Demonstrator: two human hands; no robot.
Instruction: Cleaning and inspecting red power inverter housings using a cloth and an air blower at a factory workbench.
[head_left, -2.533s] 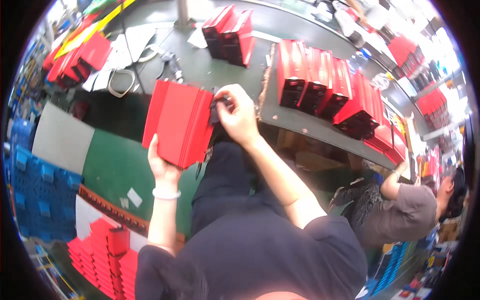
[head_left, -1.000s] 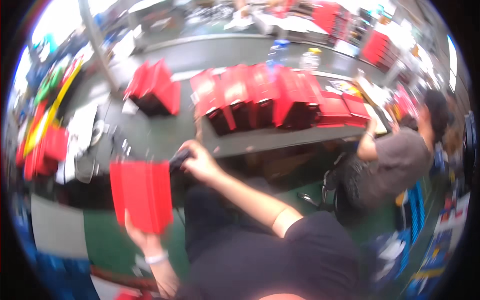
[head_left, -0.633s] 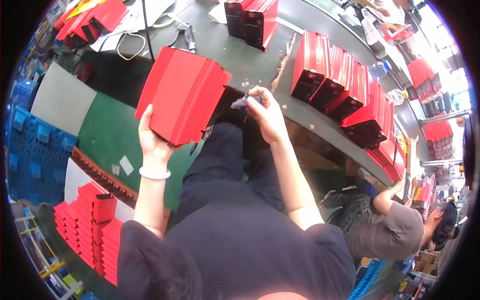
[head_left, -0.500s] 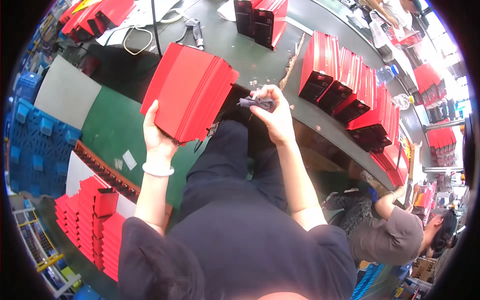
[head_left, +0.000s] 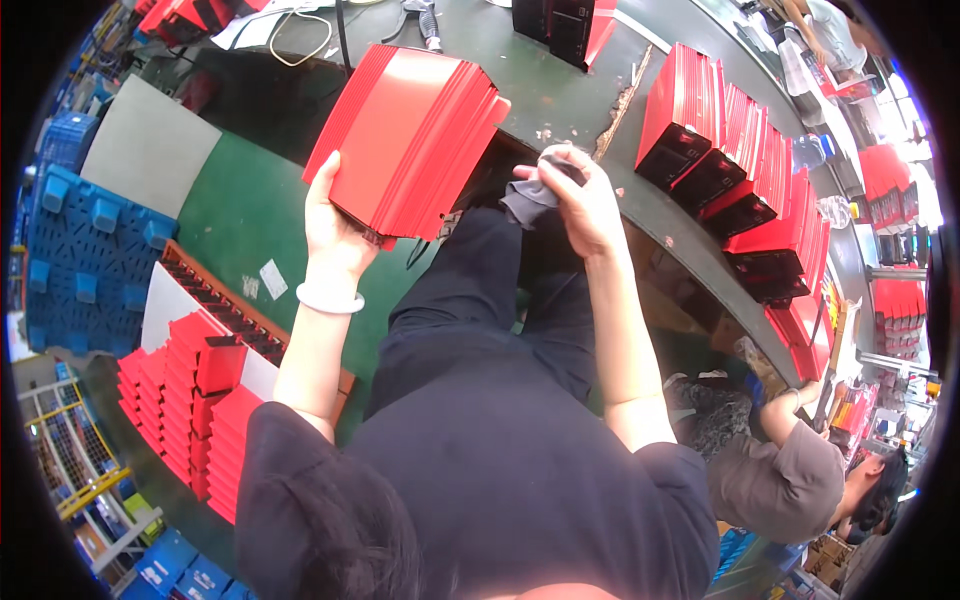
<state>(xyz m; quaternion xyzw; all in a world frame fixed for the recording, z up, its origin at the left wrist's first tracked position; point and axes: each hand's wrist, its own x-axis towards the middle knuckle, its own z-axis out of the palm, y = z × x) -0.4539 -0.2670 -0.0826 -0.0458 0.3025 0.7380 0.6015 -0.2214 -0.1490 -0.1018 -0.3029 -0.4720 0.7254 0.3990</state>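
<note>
A large red metal casing with ribbed sides [head_left: 405,140] is held up and tilted at the front of the bench. My left hand [head_left: 338,218] grips its lower left corner, thumb on the red face and the other fingers hidden underneath. To the right of the casing, my right hand [head_left: 585,205] pinches a grey cloth [head_left: 530,200] that hangs down from the fingers. The cloth is apart from the casing. A white bangle [head_left: 330,298] circles my left wrist.
Several red casings with black ends [head_left: 715,150] stand in a row along the green bench [head_left: 560,110]. Red parts are stacked [head_left: 185,410] at lower left, near a blue plastic pallet [head_left: 90,250]. A co-worker in a brown shirt [head_left: 780,480] sits at right.
The grey cloth now hangs more loosely from my right hand. The casing's black end, visible earlier, is mostly turned out of sight. The whole view has shifted a little.
</note>
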